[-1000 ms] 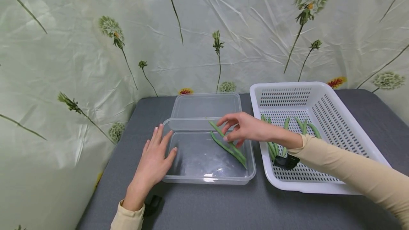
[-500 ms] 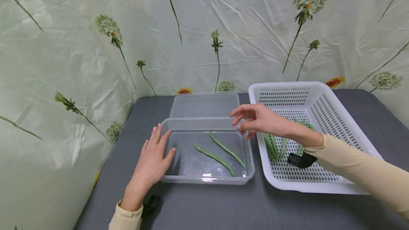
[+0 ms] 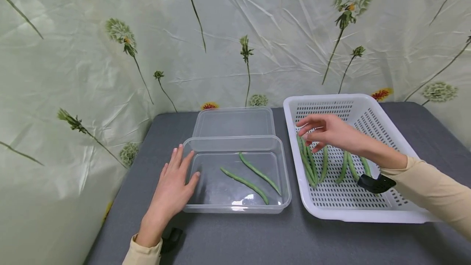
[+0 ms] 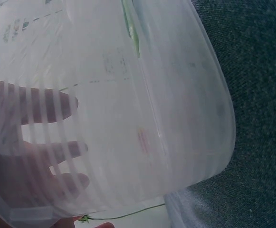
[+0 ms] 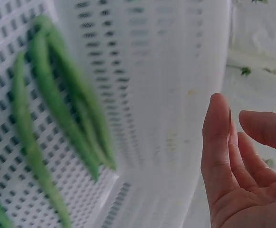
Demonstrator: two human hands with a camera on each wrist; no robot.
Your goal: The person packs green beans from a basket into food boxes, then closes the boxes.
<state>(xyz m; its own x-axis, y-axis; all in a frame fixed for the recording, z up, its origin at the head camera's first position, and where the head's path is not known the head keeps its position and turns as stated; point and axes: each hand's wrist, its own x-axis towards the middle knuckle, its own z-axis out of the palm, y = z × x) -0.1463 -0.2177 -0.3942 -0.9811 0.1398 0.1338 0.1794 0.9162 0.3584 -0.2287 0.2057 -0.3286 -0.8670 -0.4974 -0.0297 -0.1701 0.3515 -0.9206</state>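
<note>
A clear plastic container [image 3: 283, 171] sits on the grey table with two green beans [image 3: 254, 177] lying in it. My left hand [image 3: 173, 185] rests flat against its left wall, fingers straight; in the left wrist view those fingers [image 4: 42, 107] show through the cloudy wall [image 4: 176, 95]. My right hand [image 3: 325, 131] hovers open and empty over the white perforated basket [image 3: 331, 214], above several green beans [image 3: 312, 160] on its floor. In the right wrist view the relaxed fingers [image 5: 221, 142] hang near the basket wall [image 5: 166, 71], with beans [image 5: 61, 104] to the left.
The container's clear lid [image 3: 235, 122] lies flat just behind it. A flowered sheet [image 3: 92, 52] backs the table on the far and left sides. Grey tabletop [image 3: 257, 236] runs along the front.
My right hand let go of the beans in the container, rose and moved right over the basket. Two beans now lie loose in the container. The left hand stayed put.
</note>
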